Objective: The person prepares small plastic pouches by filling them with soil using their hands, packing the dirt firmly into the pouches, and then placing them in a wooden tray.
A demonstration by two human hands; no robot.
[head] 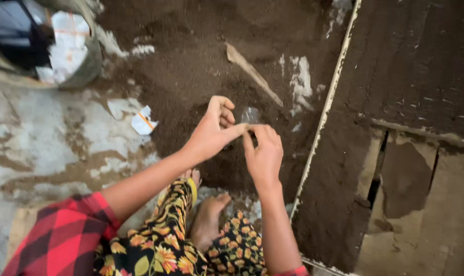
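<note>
I see my left hand [211, 134] and right hand [264, 156] meeting over a heap of dark soil [201, 76], fingers pinched together on a small clear plastic bag [250, 115] that stands just above the fingertips. A flat wooden stick [253, 73] lies on the soil beyond the bag. Left of my left fingers, a torn white scrap [143, 121] rests on the floor. My bare feet [207, 217] sit below the hands.
</note>
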